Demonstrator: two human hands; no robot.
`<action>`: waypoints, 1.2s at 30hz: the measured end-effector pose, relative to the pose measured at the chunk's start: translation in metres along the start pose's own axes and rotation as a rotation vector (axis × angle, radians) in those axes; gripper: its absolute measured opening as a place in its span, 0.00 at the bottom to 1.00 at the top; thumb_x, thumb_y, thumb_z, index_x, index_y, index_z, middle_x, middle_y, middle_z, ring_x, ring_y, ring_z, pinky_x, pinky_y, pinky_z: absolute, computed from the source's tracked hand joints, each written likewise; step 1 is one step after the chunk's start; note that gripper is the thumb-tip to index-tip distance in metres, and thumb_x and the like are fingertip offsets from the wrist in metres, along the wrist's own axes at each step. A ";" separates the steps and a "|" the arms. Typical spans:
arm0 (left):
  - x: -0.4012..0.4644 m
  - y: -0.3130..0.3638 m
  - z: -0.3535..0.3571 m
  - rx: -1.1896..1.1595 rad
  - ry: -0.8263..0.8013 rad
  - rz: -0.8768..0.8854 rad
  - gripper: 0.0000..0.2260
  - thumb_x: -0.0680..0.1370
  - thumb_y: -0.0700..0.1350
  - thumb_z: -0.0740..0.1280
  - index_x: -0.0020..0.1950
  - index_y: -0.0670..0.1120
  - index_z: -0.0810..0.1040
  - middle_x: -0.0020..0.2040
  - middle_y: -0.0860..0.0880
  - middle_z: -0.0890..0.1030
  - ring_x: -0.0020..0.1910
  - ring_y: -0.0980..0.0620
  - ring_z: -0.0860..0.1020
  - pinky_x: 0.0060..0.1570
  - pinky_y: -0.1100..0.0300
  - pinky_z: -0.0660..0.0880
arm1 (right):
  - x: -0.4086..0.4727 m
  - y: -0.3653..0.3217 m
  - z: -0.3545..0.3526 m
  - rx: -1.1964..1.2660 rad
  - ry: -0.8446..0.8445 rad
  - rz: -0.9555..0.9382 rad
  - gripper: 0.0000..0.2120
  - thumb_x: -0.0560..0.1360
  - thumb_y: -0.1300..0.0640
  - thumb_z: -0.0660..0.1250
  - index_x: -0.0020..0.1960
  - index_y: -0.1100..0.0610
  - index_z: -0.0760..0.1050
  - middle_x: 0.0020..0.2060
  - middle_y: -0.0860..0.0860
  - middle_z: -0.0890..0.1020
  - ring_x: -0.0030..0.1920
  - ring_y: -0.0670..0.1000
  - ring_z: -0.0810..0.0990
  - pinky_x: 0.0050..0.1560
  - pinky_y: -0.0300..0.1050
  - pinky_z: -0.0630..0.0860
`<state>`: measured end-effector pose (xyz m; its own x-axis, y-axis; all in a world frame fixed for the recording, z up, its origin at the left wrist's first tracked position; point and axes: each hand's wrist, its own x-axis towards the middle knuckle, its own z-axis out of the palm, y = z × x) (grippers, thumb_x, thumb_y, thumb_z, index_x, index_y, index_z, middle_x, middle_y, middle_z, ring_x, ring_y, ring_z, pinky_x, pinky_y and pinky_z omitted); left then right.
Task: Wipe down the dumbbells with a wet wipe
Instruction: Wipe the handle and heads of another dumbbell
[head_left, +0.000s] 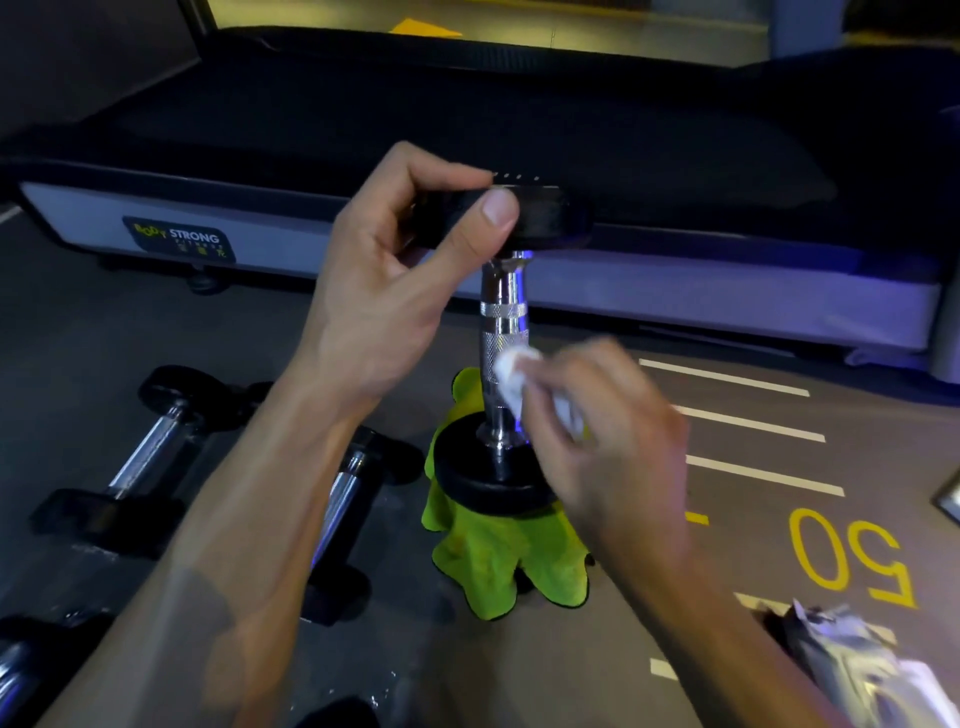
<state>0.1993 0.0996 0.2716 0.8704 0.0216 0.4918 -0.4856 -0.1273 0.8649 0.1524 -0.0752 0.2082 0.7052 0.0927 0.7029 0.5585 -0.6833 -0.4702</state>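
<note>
The dumbbell (506, 332) being cleaned stands upright on its lower black head, which rests on a crumpled lime-green cloth (498, 551) lying on the gym floor (597, 675), just in front of a treadmill deck (467, 104). The left hand (400, 270) pinches the upper black head between the thumb and the curled fingers and keeps the weight vertical. The right hand (602, 426) is blurred, but its fingers are closed around a bunched white wet wipe (511, 374) that is pressed against the knurled chrome handle, about at its middle. To do this step well, I think the left hand should hold the top firmly, because a dumbbell standing on soft cloth may tip when it is pushed from the side. The wipe should wrap around the handle as much as possible and travel up and down while the top head is turned a little, so the whole circumference is reached, also the back side, which is hidden from this view. The knurling probably keeps dirt, so some extra pressure there is sensible, and the smooth collars near both heads need attention too. Other dumbbells (156, 447) lie on the floor to the left, and an opened foil wipe packet (852, 660) lies at the lower right.
</note>
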 end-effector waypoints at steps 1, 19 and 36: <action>0.000 -0.001 -0.002 -0.003 0.006 0.001 0.08 0.81 0.49 0.71 0.56 0.47 0.78 0.52 0.46 0.82 0.51 0.54 0.79 0.56 0.56 0.76 | -0.008 0.001 -0.001 -0.015 -0.023 0.005 0.04 0.77 0.65 0.73 0.47 0.58 0.85 0.41 0.53 0.82 0.41 0.51 0.79 0.43 0.36 0.72; 0.000 0.003 0.002 0.016 -0.005 -0.024 0.09 0.81 0.49 0.71 0.57 0.47 0.79 0.51 0.50 0.82 0.51 0.55 0.80 0.55 0.56 0.77 | 0.025 -0.016 0.012 -0.056 0.036 -0.076 0.13 0.80 0.64 0.70 0.64 0.58 0.82 0.58 0.54 0.81 0.60 0.57 0.75 0.64 0.43 0.71; -0.001 0.002 0.006 -0.016 -0.008 -0.025 0.07 0.82 0.48 0.71 0.57 0.48 0.79 0.50 0.55 0.82 0.51 0.58 0.80 0.54 0.60 0.76 | 0.035 -0.030 0.017 0.488 0.222 0.280 0.07 0.77 0.66 0.73 0.54 0.59 0.86 0.50 0.52 0.83 0.51 0.50 0.83 0.54 0.48 0.81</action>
<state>0.1981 0.0937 0.2722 0.8828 0.0163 0.4695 -0.4651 -0.1109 0.8783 0.1680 -0.0397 0.2381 0.7758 -0.2321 0.5868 0.5377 -0.2436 -0.8072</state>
